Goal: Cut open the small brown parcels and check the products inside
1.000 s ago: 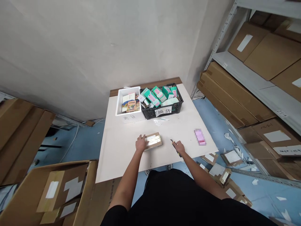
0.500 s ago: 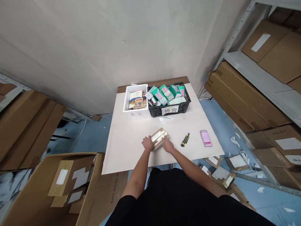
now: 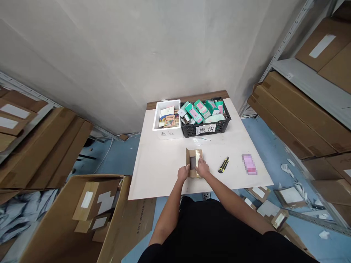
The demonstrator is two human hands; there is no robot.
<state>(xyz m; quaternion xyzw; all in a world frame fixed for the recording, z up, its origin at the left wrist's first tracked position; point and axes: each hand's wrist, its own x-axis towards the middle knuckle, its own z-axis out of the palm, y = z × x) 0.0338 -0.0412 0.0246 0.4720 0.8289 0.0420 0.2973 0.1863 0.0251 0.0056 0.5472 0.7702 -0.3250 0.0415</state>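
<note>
A small brown cardboard box (image 3: 193,174) lies near the front of the white-topped table (image 3: 153,168). Its left flap stands raised, so part of the inside shows, while shiny tape runs along the right flap. My left hand (image 3: 183,172) is closed on the left flap at its near corner. On the other side, my right hand (image 3: 202,168) grips the right flap, thumb toward the opening. A yellow and black utility knife (image 3: 223,165) rests right of the box, and a blurred pink item (image 3: 249,164) lies farther right.
Behind the box stand a white foam bin (image 3: 168,133) with small packs and a black crate (image 3: 226,124) with green and pink boxes. A big open carton (image 3: 117,215) is at the lower left. Loaded shelves (image 3: 307,78) flank both sides; parcels (image 3: 268,208) lie on the floor.
The box has been turned upright to my view and its flaps parted, with the left one lifted. Both hands now grip the flaps. The whole view has shifted slightly.
</note>
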